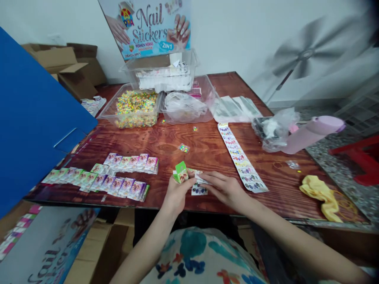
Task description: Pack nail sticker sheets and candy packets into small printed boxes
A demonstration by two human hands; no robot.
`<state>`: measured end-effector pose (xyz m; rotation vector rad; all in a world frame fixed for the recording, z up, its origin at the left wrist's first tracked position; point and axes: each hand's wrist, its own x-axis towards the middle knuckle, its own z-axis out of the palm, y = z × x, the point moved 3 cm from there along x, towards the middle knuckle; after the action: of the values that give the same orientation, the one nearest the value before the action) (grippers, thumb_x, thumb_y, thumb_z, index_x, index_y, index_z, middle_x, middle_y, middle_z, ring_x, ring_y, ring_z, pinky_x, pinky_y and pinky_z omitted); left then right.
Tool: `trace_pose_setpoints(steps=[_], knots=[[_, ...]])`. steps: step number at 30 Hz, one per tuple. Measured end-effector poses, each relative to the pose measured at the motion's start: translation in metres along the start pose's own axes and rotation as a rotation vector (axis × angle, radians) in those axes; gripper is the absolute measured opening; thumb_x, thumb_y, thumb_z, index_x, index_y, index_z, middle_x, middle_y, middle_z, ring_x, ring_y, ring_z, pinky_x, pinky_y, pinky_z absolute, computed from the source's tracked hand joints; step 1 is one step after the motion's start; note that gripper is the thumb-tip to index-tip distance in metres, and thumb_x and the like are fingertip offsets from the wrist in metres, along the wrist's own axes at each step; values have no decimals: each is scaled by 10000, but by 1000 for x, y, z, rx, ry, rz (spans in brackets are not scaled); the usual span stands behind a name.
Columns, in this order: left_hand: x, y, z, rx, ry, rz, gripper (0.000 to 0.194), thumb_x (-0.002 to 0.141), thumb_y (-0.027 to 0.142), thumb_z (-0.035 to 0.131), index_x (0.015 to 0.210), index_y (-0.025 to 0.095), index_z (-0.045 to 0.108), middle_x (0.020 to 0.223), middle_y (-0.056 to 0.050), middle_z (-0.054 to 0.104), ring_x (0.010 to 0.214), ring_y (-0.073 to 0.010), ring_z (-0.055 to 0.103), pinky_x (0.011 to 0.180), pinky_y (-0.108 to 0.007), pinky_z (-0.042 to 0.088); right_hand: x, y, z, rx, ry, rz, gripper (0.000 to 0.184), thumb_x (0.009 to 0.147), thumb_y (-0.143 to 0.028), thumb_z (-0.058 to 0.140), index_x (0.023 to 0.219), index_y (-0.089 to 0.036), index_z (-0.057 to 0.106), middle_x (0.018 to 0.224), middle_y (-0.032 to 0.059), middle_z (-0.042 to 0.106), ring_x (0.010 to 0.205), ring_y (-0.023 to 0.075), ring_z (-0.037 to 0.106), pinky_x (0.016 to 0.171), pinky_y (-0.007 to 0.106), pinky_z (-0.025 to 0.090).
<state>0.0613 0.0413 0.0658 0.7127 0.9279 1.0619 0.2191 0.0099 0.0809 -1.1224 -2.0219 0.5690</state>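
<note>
My left hand [177, 192] is closed round a small green packet [181, 172] near the table's front edge. My right hand [222, 187] pinches a small white sticker sheet [199, 178] right beside the packet. Another little sticker sheet [199, 191] lies on the wooden table [207, 150] under my hands. Rows of filled green and pink packets [118, 173] lie overlapped to the left. A long strip of nail stickers [240, 158] runs diagonally on the right.
A clear tray of colourful candy [136, 108], a tray with a plastic bag [185, 106] and a bin of white sheets [164, 77] stand at the back under a Nail Stickers box [148, 25]. A pink bottle [310, 132], yellow cloth [321, 195], blue panel [32, 118] and fan [308, 53] surround.
</note>
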Motion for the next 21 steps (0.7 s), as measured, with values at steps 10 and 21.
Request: trace_pose_setpoints(steps=[10,21], knots=[[-6,-1,-11,-97,71,-162,376,505,306,855,747,158,609,713,10,642,644,-143,625,585,-269,520,-7,2,15,-119,-66,-63,313,942,-338,523,1230,-283,633,1296,120,602,1142,251,612,928,411,541],[-5,-4,-44,-8,299,47,376,439,235,843,695,143,583,651,38,572,589,-109,560,514,-236,494,97,71,35,-153,70,447,224,900,-338,570,947,-176,717,950,92,714,864,223,659,795,331,493]])
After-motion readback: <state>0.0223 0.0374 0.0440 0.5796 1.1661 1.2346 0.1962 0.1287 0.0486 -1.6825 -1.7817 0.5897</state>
